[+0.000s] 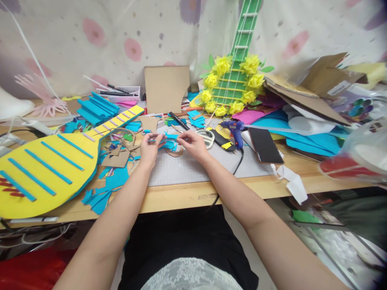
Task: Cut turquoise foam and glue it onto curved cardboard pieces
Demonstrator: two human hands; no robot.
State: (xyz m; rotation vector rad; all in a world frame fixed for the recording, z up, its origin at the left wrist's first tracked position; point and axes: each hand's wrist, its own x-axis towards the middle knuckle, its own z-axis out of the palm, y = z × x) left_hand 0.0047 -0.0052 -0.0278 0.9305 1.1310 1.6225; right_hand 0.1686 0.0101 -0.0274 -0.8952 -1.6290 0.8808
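Over the grey cutting mat [169,173], my left hand [149,148] pinches a narrow blue paper strip [171,137]. My right hand [195,144] is closed at the strip's other end, its thumb and fingertips pressed together. Loose blue scraps lie just below the fingers, so where the strip ends is hard to make out. White-handled scissors [208,138] rest right beside my right hand, with a black marker [179,121] behind both hands. To the left lies a yellow guitar-shaped paper craft [45,169] with blue strips across its face.
Blue and cardboard scraps [116,159] litter the table left of the mat. A box cutter [223,141], blue glue gun [236,131] and phone [265,146] lie to the right. A green guitar craft with yellow flowers [232,86] leans at the back, near a cardboard piece [165,88].
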